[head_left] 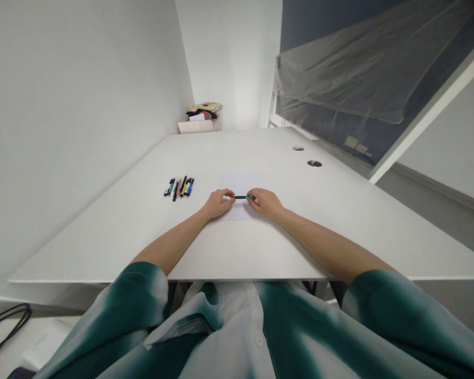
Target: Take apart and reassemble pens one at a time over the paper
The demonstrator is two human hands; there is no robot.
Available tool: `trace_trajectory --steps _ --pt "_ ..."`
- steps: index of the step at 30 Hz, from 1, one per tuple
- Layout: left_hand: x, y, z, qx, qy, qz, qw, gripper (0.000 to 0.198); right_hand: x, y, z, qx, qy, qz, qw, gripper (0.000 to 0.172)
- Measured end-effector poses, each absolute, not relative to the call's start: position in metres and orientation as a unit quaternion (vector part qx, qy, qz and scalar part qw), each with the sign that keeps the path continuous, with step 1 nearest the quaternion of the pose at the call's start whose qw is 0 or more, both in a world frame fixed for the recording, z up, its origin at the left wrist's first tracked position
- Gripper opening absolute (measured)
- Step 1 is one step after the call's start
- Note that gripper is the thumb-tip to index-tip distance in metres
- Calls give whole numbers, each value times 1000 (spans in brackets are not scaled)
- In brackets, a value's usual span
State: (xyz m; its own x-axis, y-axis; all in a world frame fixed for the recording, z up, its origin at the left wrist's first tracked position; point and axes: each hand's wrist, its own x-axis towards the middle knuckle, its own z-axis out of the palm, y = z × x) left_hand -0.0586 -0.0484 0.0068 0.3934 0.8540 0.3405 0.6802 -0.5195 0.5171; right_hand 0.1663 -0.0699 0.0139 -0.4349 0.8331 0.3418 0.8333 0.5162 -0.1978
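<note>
A dark pen with a green part toward its right end lies level between my two hands. My left hand pinches its left end, and my right hand grips the green end. Beneath both hands is a sheet of white paper, flat on the white table. Off to the left of my left hand, several pens in black, green, pink, yellow and blue lie side by side in a loose row.
The white table runs away from me along a wall on the left. At its far end stands a pale pink box with folded things in it. Two round metal-rimmed fittings sit near the right edge, beside a dark plastic-covered panel.
</note>
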Motion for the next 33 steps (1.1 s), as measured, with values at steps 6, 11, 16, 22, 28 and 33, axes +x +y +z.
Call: trace_trajectory --steps 6,11,16,22,28,33 --pt "-59 -43 5 832 466 260 150 33 166 -69 13 -488 -849 -4 200 22" --pt "-59 -47 6 829 464 279 140 24 167 -69 12 -488 -850 -2 200 23" --pt "-59 -49 6 823 463 295 144 23 167 -69 11 -490 -849 -5 200 23" --pt "-59 -45 6 825 479 255 157 35 167 -69 12 -488 -850 -5 199 22" --pt "-58 -49 6 824 468 278 157 24 167 -68 11 -489 -850 -8 199 21" --pt "-58 -49 6 814 471 295 172 27 167 -68 12 -485 -850 -5 206 21"
